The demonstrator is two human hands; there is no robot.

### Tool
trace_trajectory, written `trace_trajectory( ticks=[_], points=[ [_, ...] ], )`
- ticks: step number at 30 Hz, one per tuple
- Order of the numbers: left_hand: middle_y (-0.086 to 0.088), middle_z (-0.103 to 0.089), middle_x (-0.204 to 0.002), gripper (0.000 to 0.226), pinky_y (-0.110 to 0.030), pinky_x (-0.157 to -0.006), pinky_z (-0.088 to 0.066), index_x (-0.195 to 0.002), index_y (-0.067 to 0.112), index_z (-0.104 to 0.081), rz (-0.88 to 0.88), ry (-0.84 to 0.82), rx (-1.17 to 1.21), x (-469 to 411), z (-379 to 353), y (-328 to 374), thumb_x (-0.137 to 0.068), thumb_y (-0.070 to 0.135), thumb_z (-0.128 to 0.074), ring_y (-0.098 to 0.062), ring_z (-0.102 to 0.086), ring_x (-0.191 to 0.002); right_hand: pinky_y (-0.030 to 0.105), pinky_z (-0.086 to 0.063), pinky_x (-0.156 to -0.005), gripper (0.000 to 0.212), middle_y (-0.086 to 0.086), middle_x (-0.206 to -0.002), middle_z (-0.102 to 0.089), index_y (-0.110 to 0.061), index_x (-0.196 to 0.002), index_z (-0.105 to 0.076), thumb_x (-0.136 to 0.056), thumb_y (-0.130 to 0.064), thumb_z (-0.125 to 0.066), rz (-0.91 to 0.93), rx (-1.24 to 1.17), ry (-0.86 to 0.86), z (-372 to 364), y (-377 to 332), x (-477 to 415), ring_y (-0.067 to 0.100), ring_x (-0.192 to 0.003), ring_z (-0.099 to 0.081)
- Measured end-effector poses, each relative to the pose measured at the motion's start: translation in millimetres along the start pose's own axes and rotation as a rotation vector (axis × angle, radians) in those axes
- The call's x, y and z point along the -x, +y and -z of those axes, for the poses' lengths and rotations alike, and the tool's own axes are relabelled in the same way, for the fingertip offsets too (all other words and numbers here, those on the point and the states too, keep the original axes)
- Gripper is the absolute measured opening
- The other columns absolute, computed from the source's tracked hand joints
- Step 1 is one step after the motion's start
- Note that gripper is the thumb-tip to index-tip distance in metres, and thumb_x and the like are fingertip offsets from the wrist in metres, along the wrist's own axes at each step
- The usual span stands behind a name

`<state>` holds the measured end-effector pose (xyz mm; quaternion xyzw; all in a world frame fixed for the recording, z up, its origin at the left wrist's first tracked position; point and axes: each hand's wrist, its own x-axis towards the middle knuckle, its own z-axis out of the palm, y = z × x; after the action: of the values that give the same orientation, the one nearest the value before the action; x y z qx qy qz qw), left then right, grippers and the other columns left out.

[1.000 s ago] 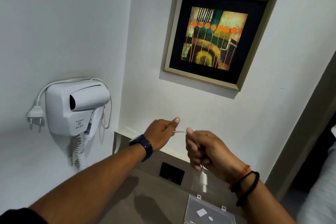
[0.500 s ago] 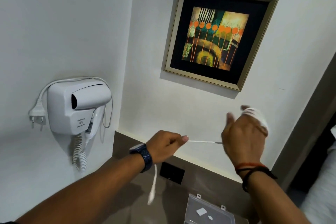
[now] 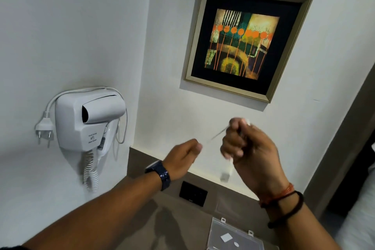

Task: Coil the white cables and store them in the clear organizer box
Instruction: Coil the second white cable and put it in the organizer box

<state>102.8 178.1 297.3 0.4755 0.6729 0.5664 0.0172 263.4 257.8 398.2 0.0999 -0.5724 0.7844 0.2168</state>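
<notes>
blurring in motion, both hands, left (image 3: 183, 156) and right (image 3: 241, 144), pinched closed on white cable (image 3: 216, 138), organizer box (image 3: 233, 235) cut off below

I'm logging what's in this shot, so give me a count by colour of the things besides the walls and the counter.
White: 2, the cable and the wall hair dryer
Clear: 1, the organizer box
Black: 1, the wall socket plate
Multicoloured: 1, the framed picture
Total: 5
</notes>
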Motion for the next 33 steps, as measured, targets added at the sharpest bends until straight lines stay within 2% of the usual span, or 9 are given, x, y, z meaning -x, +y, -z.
trace_trajectory(
  ticks=[5, 8, 10, 12, 16, 20, 24, 29, 33],
  points=[
    [0.013, -0.054, -0.064, 0.029, -0.025, -0.064, -0.042, -0.066, 0.034, -0.054, -0.033, -0.261, -0.032, 14.2, -26.0, 23.9, -0.094, 0.033, -0.046, -0.004, -0.048, -0.061, 0.027, -0.053, -0.071, 0.019, 0.0, -0.074, -0.057, -0.009, -0.113, -0.049, -0.099, -0.007, -0.037, 0.272, 0.288, 0.611, 5.3, 2.7, -17.1, 0.009, -0.055, -0.059],
    [0.005, -0.064, -0.078, 0.021, -0.028, -0.069, -0.046, -0.08, 0.024, -0.062, -0.087, -0.386, -0.108, 16.8, -34.0, 40.0, -0.093, 0.028, -0.046, -0.006, -0.057, -0.07, 0.027, -0.048, -0.088, 0.031, 0.014, -0.117, -0.06, -0.008, -0.12, -0.045, -0.094, 0.005, -0.036, 0.345, 0.683, 0.877, 22.3, 11.8, -17.3, 0.019, -0.1, -0.064],
    [0.01, -0.059, -0.077, 0.021, -0.024, -0.065, -0.042, -0.085, 0.022, -0.062, -0.085, -0.448, -0.177, 13.3, -31.4, 44.8, -0.093, 0.032, -0.046, -0.003, -0.053, -0.068, 0.035, -0.047, -0.097, 0.044, 0.016, -0.128, -0.055, -0.004, -0.125, -0.044, -0.085, 0.014, -0.039, 0.381, 1.196, 0.832, 37.2, 22.0, -10.3, 0.027, -0.116, -0.055],
    [0.012, -0.055, -0.07, 0.022, -0.026, -0.061, -0.04, -0.084, 0.026, -0.062, -0.052, -0.48, -0.273, 8.7, -22.7, 44.8, -0.092, 0.039, -0.046, -0.007, -0.049, -0.065, 0.042, -0.052, -0.088, 0.046, 0.018, -0.118, -0.063, -0.001, -0.119, -0.05, -0.076, 0.016, -0.044, 0.342, 1.621, 0.672, 51.4, 24.8, -1.6, 0.033, -0.107, -0.06],
    [0.013, -0.059, -0.069, 0.022, -0.03, -0.061, -0.042, -0.086, 0.031, -0.061, -0.109, -0.4, -0.5, -1.6, 10.2, 31.9, -0.091, 0.045, -0.044, -0.009, -0.053, -0.063, 0.033, -0.043, -0.063, 0.013, 0.006, -0.088, -0.068, -0.015, -0.089, -0.055, -0.081, -0.013, -0.045, -0.163, 2.163, 0.322, 58.7, 21.1, 17.1, 0.03, -0.082, -0.062],
    [0.012, -0.046, -0.048, 0.024, -0.022, -0.051, -0.04, -0.079, 0.028, -0.067, -0.038, -0.286, -0.142, -7.2, 32.5, 25.3, -0.091, 0.039, -0.05, -0.006, -0.04, -0.046, 0.038, -0.045, -0.068, 0.043, 0.0, -0.066, -0.058, -0.012, -0.063, -0.054, -0.086, -0.042, -0.032, -0.264, 1.619, 0.188, 59.9, 30.5, 23.8, 0.022, -0.068, -0.055],
    [0.01, -0.043, -0.051, 0.027, -0.026, -0.044, -0.039, -0.08, 0.024, -0.07, 0.062, -0.224, 0.102, -9.6, 34.6, 25.2, -0.093, 0.034, -0.049, -0.008, -0.039, -0.046, 0.026, -0.034, -0.047, 0.067, -0.005, -0.041, -0.035, -0.015, -0.048, -0.042, -0.088, -0.068, -0.03, -0.382, 0.941, -0.03, 40.1, 32.9, 23.5, 0.019, -0.041, -0.033],
    [0.004, -0.061, -0.06, 0.021, -0.025, -0.044, -0.047, -0.094, 0.023, -0.056, 0.159, -0.166, 0.426, 1.6, 10.0, 26.7, -0.084, 0.041, -0.056, -0.013, -0.054, -0.055, 0.022, -0.021, -0.038, 0.051, -0.006, -0.04, -0.021, -0.017, -0.05, -0.032, -0.087, -0.049, -0.044, -0.395, 0.203, -0.145, 19.3, 28.6, 15.6, 0.012, -0.033, -0.017],
    [0.0, -0.067, -0.065, 0.009, -0.023, -0.046, -0.048, -0.084, 0.019, -0.053, 0.205, -0.026, 0.615, 12.9, -24.4, 32.9, -0.087, 0.024, -0.061, -0.01, -0.059, -0.054, 0.02, -0.019, -0.035, 0.046, -0.003, -0.037, -0.015, -0.019, -0.047, -0.027, -0.089, -0.036, -0.039, -0.269, -0.087, -0.148, 13.9, 24.3, 8.5, 0.015, -0.03, -0.012]
  ],
)
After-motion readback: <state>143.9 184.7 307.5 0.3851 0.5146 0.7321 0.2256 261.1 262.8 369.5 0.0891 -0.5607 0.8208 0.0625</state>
